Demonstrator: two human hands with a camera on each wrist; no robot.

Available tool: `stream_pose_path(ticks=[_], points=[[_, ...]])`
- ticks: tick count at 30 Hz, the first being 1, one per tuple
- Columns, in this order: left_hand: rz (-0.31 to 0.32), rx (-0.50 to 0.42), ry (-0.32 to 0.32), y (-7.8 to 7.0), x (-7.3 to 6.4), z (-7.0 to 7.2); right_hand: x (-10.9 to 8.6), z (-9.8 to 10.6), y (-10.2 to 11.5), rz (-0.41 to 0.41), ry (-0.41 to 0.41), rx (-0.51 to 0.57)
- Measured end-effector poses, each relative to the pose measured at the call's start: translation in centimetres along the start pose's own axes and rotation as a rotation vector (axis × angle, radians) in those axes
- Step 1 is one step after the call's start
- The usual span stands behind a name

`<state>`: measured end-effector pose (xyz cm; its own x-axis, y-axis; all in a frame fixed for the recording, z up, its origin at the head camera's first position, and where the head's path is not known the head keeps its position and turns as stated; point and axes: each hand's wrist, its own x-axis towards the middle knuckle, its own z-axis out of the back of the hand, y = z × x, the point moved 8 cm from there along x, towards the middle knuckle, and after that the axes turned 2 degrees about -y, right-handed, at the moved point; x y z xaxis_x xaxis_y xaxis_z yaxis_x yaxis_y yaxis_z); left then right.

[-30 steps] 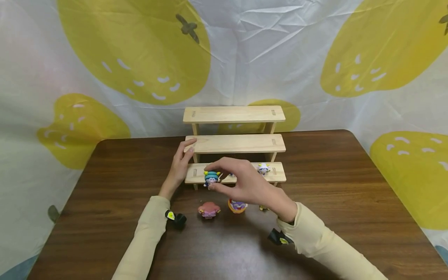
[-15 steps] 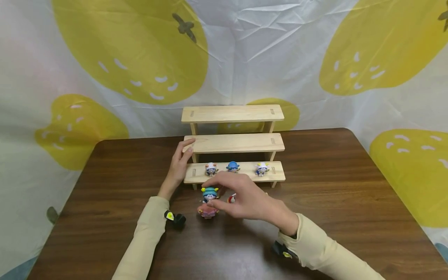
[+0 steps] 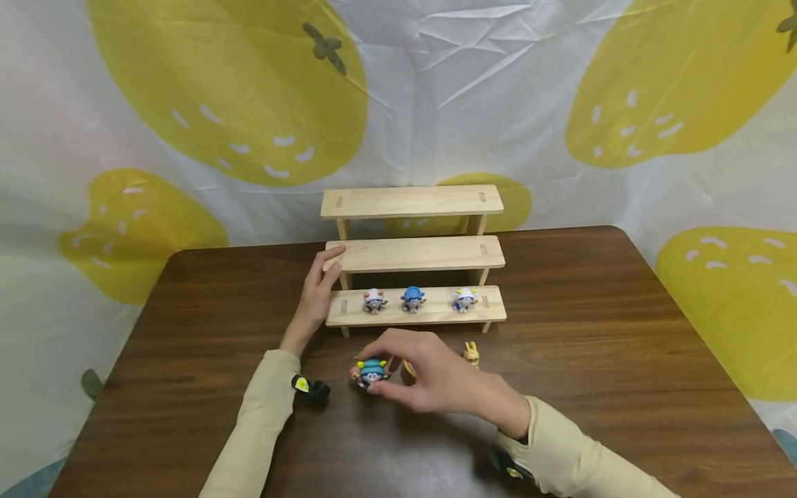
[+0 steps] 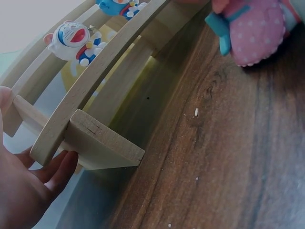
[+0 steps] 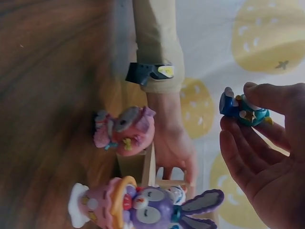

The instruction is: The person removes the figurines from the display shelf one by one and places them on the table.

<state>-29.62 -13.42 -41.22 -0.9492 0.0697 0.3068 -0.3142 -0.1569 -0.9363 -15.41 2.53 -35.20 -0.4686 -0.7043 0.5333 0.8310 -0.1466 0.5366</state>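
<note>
My right hand point(image 3: 436, 373) pinches a small figurine with a teal, yellow-horned hat point(image 3: 371, 371) between thumb and fingertips, above the table in front of the stand; in the right wrist view the figurine point(image 5: 245, 109) lies sideways in the picture. My left hand point(image 3: 314, 297) grips the left end of a three-tier wooden stand point(image 3: 417, 256), finger on top of the middle step. In the left wrist view its fingers reach round the stand's end. Three figurines stand on the lowest step: white with pinkish horns point(image 3: 373, 301), blue point(image 3: 412, 300), and white with yellow horns point(image 3: 464, 301).
A pink figurine point(image 5: 128, 131) stands on the table, mostly behind the held one in the head view. Beside it is a purple rabbit figurine point(image 5: 155, 210) in a pink cup. A yellow rabbit figurine point(image 3: 471, 354) stands farther right. A fruit-print cloth point(image 3: 398, 104) hangs behind.
The right hand has brought the teal-hatted figurine down and toward me, from before the lowest step to in front of the pink figurine. The left hand has stayed on the stand.
</note>
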Motion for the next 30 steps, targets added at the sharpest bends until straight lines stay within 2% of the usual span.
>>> stream_pose_path(ticks=[7,10,14,17,25,30], points=[[-0.014,-0.002,-0.017,0.0,0.0,0.1,-0.8,-1.5,-0.3,-0.035,0.055,0.006],[-0.022,-0.012,-0.024,0.7,0.2,0.1,-1.2,-2.3,-0.6,-0.077,0.088,0.033],[-0.020,-0.012,-0.014,0.7,0.2,0.0,-1.7,-3.5,-1.0,-0.130,0.150,0.042],[-0.015,-0.006,-0.003,0.1,0.0,-0.1,-2.0,-4.3,-1.1,-0.139,0.185,0.024],[-0.003,-0.015,-0.009,0.3,0.0,0.0,-2.8,-5.9,-2.1,-0.147,0.236,-0.031],[-0.012,-0.017,-0.018,2.5,0.8,0.0,-3.2,-6.8,-2.6,-0.168,0.265,-0.035]])
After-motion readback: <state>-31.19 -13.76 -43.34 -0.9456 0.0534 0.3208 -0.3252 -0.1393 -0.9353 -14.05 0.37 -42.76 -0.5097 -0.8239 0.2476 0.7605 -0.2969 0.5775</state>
